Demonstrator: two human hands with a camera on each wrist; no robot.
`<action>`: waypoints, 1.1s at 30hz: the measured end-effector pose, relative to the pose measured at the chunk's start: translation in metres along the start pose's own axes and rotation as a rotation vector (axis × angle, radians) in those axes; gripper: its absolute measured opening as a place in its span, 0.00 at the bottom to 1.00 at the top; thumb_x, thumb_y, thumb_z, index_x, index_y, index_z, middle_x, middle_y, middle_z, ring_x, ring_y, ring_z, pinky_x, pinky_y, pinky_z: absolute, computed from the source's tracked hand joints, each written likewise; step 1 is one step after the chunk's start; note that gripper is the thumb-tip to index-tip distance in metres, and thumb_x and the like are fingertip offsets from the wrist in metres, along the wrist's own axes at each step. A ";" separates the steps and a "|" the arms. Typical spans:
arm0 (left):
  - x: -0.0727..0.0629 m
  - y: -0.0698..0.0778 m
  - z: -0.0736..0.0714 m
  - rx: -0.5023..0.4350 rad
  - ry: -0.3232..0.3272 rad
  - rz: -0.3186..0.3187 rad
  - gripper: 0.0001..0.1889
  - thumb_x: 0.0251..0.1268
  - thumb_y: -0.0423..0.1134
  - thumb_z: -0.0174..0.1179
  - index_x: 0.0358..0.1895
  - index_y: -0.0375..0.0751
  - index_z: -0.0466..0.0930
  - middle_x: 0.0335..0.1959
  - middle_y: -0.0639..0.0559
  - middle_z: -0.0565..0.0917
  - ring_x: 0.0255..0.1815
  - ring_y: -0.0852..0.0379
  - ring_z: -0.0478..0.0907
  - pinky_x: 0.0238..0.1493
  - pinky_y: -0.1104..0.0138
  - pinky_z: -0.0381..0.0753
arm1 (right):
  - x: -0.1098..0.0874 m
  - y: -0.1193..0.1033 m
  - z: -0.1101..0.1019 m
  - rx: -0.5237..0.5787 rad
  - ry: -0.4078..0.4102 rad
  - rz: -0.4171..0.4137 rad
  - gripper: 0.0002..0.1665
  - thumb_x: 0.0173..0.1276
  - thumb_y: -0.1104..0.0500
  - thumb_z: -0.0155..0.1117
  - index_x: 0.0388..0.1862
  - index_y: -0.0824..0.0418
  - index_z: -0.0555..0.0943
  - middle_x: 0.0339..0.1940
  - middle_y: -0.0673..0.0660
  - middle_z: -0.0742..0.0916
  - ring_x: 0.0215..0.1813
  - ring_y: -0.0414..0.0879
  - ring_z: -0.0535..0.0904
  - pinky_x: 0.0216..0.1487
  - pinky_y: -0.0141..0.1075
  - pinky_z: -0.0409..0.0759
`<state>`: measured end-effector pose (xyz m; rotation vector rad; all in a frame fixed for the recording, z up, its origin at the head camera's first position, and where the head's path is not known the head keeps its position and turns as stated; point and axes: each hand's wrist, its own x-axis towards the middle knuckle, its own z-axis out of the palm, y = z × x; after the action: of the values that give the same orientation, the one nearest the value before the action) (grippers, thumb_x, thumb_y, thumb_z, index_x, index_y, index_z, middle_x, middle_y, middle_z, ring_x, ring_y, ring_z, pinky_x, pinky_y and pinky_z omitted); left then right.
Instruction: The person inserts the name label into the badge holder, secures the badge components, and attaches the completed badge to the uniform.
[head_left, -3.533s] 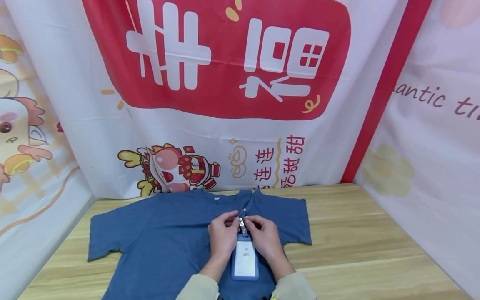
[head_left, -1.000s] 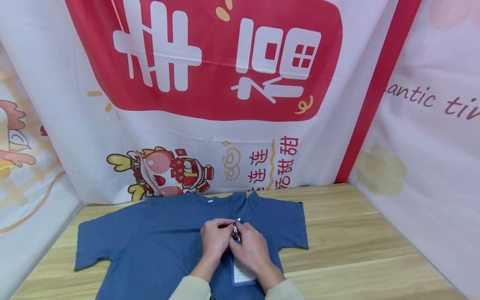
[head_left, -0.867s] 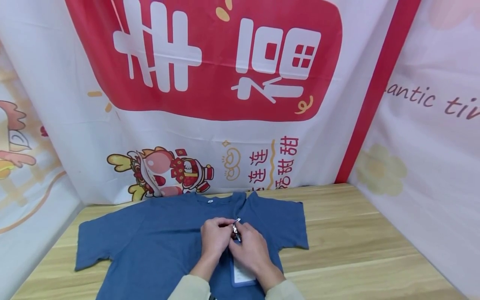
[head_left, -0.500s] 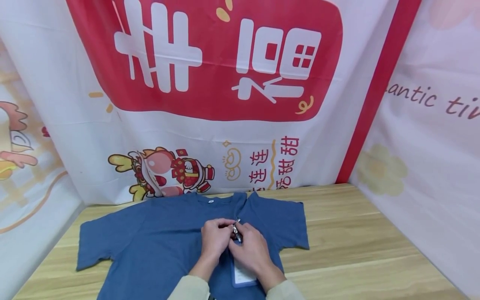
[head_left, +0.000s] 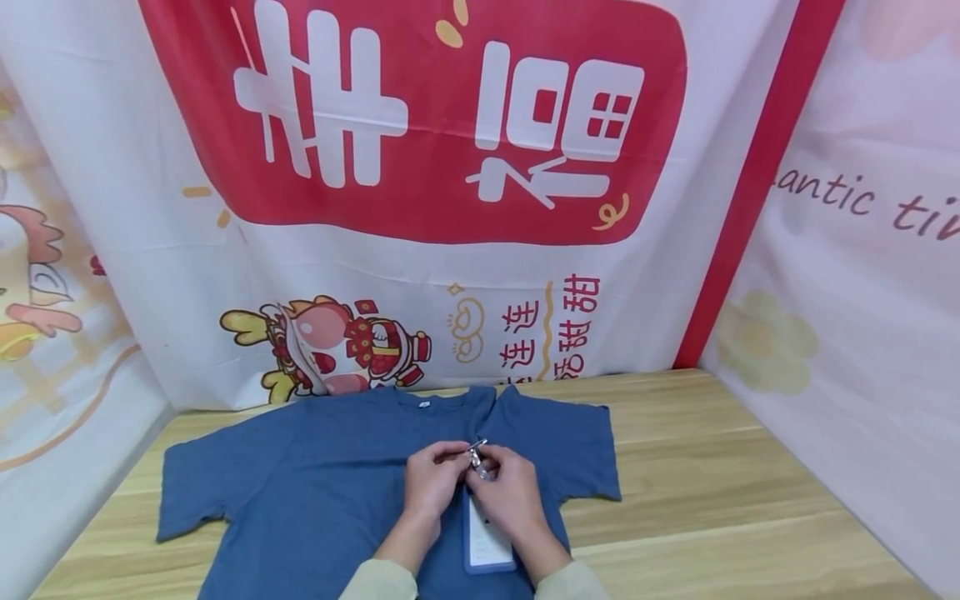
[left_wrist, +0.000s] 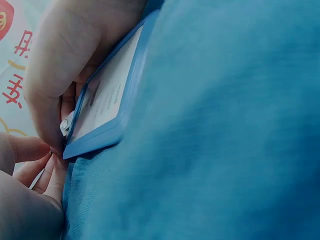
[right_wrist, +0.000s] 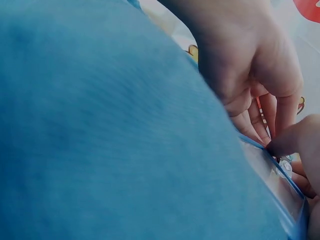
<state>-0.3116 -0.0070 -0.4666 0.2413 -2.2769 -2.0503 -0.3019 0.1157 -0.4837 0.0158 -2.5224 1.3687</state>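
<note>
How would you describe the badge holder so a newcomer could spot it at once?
On the wooden table a blue T-shirt lies flat. The badge holder lies on its chest, just below the left hand and right hand. It alone is rigid: a blue-framed white card with a metal clip on top.

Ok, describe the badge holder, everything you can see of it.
The badge holder is a blue-framed clear sleeve over a white card with faint print. It lies flat on the shirt, long side running away from the person. A small metal clip sits at its far end, pinched by the left hand and right hand.
</note>
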 end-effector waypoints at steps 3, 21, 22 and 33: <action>0.001 -0.002 0.000 -0.025 -0.013 0.009 0.11 0.70 0.29 0.68 0.52 0.32 0.91 0.43 0.42 0.92 0.39 0.61 0.86 0.44 0.67 0.88 | 0.001 0.000 -0.001 0.023 0.038 0.024 0.22 0.63 0.62 0.79 0.56 0.66 0.89 0.35 0.51 0.89 0.36 0.37 0.80 0.36 0.28 0.79; 0.005 -0.008 -0.002 -0.131 0.038 -0.028 0.17 0.73 0.24 0.62 0.63 0.25 0.82 0.51 0.32 0.88 0.41 0.55 0.90 0.47 0.64 0.93 | 0.015 0.014 -0.013 -0.109 0.029 0.029 0.28 0.70 0.46 0.76 0.61 0.64 0.87 0.44 0.56 0.81 0.43 0.44 0.76 0.46 0.39 0.77; 0.006 -0.009 -0.003 -0.141 0.030 -0.026 0.18 0.73 0.24 0.62 0.64 0.25 0.81 0.52 0.31 0.88 0.42 0.54 0.91 0.48 0.63 0.93 | 0.016 0.014 -0.014 -0.117 0.024 0.025 0.29 0.71 0.45 0.75 0.61 0.63 0.87 0.45 0.56 0.81 0.44 0.45 0.75 0.47 0.41 0.77; 0.007 -0.007 -0.021 -0.102 0.197 0.001 0.14 0.75 0.36 0.63 0.55 0.31 0.89 0.49 0.36 0.92 0.40 0.52 0.92 0.42 0.63 0.92 | 0.015 0.023 -0.011 -0.001 0.070 0.007 0.18 0.72 0.53 0.75 0.56 0.60 0.90 0.43 0.55 0.84 0.40 0.40 0.77 0.41 0.32 0.77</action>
<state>-0.3149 -0.0291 -0.4713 0.4154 -2.0521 -2.0341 -0.3171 0.1390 -0.4930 -0.0405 -2.4678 1.3474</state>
